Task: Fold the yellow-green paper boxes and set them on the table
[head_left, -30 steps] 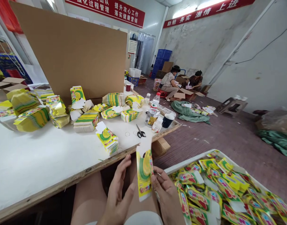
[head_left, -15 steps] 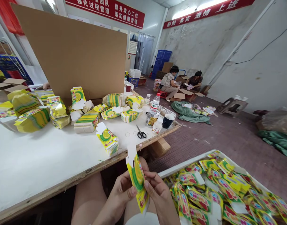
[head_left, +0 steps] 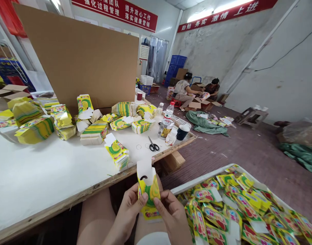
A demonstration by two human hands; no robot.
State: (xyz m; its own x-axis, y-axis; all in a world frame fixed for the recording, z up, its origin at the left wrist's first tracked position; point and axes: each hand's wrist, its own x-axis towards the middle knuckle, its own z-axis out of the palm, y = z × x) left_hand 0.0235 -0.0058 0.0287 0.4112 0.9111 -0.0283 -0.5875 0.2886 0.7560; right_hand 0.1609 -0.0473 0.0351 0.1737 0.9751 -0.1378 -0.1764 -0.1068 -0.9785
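Note:
Between my two hands, above my lap, is a small yellow and green printed carton (head_left: 148, 189) with its white top flap standing up. My left hand (head_left: 131, 207) is closed on its left side, thumb on the front. My right hand (head_left: 172, 207) grips the right side, its thumb also pressed to the front face. The fingers behind the carton are partly hidden. Past my hands, near the table's edge, lies a small stack of flat cartons (head_left: 117, 153) in the same print.
To my right a white-rimmed tub (head_left: 204, 182) holds many packed cartons. On the white table (head_left: 43, 173) are scissors (head_left: 153, 145), a glass jar (head_left: 166, 128), a dark cup (head_left: 182, 132) and more carton stacks (head_left: 94, 131). Two people (head_left: 182, 90) sit by boxes farther back.
The carton has turned so that its broad front now faces me and looks wider, opened out. Both hands stay on it. In the background, one person's arm has reached forward.

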